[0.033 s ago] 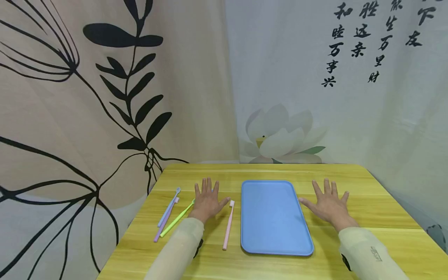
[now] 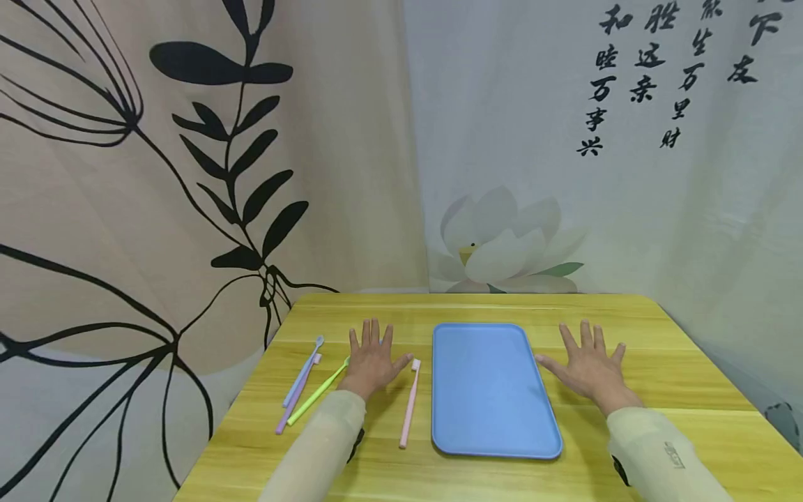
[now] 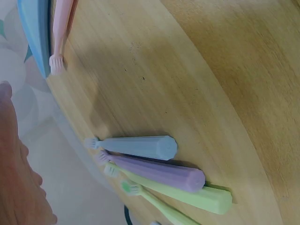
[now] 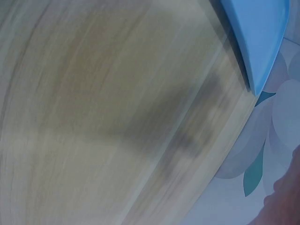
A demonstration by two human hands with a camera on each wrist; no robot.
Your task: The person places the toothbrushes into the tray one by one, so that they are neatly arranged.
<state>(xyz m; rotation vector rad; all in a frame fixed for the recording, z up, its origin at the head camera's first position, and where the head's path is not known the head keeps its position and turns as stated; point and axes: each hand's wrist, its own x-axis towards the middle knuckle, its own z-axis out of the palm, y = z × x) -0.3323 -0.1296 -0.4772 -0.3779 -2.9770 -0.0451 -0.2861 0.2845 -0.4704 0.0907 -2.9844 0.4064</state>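
Observation:
My left hand (image 2: 371,361) is spread over the table's left side, fingers straight, holding nothing. Left of it lie a blue toothbrush (image 2: 302,375), a purple toothbrush (image 2: 292,406) and a lime-green toothbrush (image 2: 316,394), side by side and slanted. A pink toothbrush (image 2: 409,411) lies between this hand and a blue rectangular tray (image 2: 492,390). In the left wrist view, a second green toothbrush (image 3: 164,207) shows near the bottom edge. My right hand (image 2: 592,366), also empty with fingers spread, is to the right of the tray. Its shadow falls on the wood in the right wrist view.
The wooden table (image 2: 677,383) ends at a back edge close to a printed curtain (image 2: 351,174). That curtain carries dark plants, a pale lotus (image 2: 508,244) and black writing. Both forearms, in pale sleeves (image 2: 326,446), reach in from the near side.

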